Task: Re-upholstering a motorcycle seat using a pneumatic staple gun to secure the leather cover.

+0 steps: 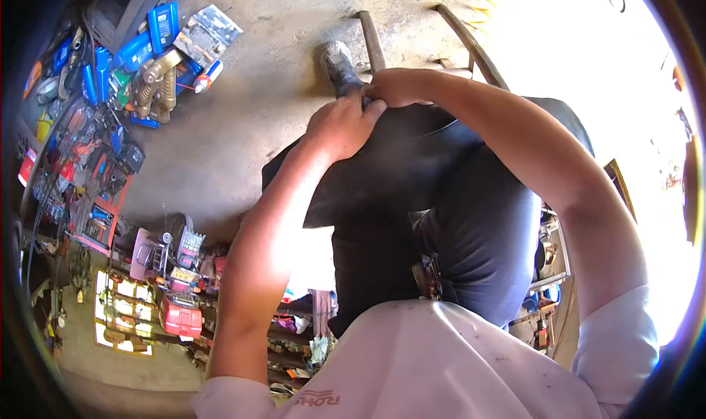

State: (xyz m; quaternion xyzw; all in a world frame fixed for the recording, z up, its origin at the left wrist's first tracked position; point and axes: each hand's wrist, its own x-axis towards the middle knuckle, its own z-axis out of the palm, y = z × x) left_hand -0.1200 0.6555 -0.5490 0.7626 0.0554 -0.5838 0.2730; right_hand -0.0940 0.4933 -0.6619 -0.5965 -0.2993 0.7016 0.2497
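Blue flat packages [163, 26] – upper left on floor – beside a grey-white rectangular pack [209, 31].

I count two hands, left hand [343, 127] and right hand [398, 86], both on one black rubber sheet [397, 162]. One dusty shoe [337, 65]. Two curved wooden bars [471, 44] on the floor. One red box [181, 317]. Blue packages [163, 26]: several, too cluttered for an exact count.

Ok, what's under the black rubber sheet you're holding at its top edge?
Under the black rubber sheet only the dark trousers show below its lower edge, plus a dusty shoe past the top. The left hand and right hand grip it; anything beneath is covered.
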